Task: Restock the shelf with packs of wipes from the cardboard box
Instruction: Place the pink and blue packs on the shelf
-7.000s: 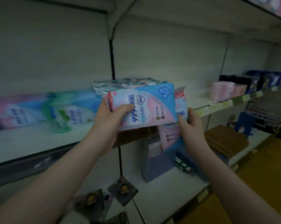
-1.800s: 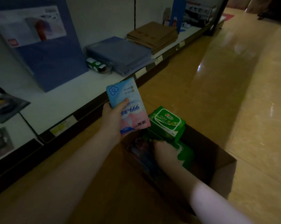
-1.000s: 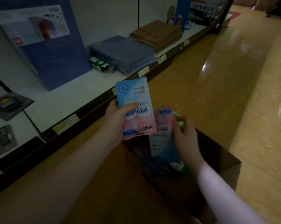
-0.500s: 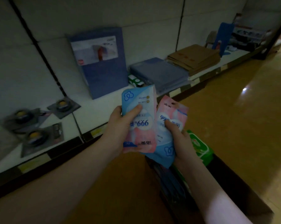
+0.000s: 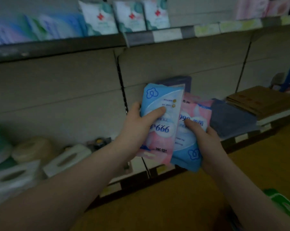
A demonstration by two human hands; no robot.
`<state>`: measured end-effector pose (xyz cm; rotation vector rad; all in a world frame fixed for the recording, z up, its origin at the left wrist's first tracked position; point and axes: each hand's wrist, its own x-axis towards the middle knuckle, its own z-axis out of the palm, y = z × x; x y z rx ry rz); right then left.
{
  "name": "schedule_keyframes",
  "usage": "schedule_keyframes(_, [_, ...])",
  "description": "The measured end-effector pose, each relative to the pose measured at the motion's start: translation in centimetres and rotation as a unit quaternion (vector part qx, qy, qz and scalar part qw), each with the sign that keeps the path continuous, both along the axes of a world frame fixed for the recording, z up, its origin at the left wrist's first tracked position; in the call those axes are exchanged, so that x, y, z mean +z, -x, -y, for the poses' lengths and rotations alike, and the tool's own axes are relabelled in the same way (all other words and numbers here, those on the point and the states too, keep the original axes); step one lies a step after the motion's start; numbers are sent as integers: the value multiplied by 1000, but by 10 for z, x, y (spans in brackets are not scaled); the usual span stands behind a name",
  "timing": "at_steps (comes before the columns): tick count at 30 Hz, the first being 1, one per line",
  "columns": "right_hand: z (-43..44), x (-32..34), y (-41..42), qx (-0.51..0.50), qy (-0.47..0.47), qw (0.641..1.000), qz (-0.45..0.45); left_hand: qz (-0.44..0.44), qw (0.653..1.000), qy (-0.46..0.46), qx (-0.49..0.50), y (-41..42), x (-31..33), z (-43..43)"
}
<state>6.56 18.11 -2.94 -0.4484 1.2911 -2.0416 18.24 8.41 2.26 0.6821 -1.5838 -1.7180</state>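
My left hand [image 5: 137, 124] grips a blue and pink pack of wipes [image 5: 161, 104] held upright, blue end up. Beside it my right hand [image 5: 202, 135] holds a second pack of wipes [image 5: 194, 114] of the same kind, blue end down, its left edge tucked behind the first. Both packs hang in the air in front of the lower shelf. The upper shelf [image 5: 57, 47] carries several packs, among them white and teal packs [image 5: 99, 17]. A green pack [image 5: 284, 204] shows at the lower right; the cardboard box is out of view.
The lower shelf [image 5: 157, 174] holds white tissue boxes [image 5: 65, 159] and rolls at the left, a folded grey-blue stack [image 5: 231, 119] and brown folded items [image 5: 261, 100] at the right. Pink packs [image 5: 251, 7] stand on the upper shelf's right. Brown floor lies below.
My view has swung up from the box on the floor to the shelves. Both hands have risen with their packs, which stay side by side.
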Motion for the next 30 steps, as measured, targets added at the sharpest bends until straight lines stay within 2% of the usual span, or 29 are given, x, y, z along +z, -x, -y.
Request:
schedule_keyframes(10, [113, 131, -95, 64, 99, 990, -71, -45, 989, 138, 26, -121, 125, 100])
schedule_keyframes(15, [169, 203, -143, 91, 156, 970, -163, -4, 953, 289, 92, -199, 206, 166])
schedule_keyframes(19, [212, 255, -173, 105, 174, 957, -208, 34, 922, 358, 144, -267, 260, 222])
schedule_keyframes(24, [264, 290, -205, 113, 167, 952, -230, 113, 892, 411, 150, -333, 285, 280])
schedule_keyframes(27, [296, 301, -224, 117, 164, 948, -248, 214, 845, 466, 151, -354, 288, 313])
schedule_keyframes(30, [329, 308, -237, 97, 143, 937, -305, 349, 758, 523, 175, -355, 282, 341])
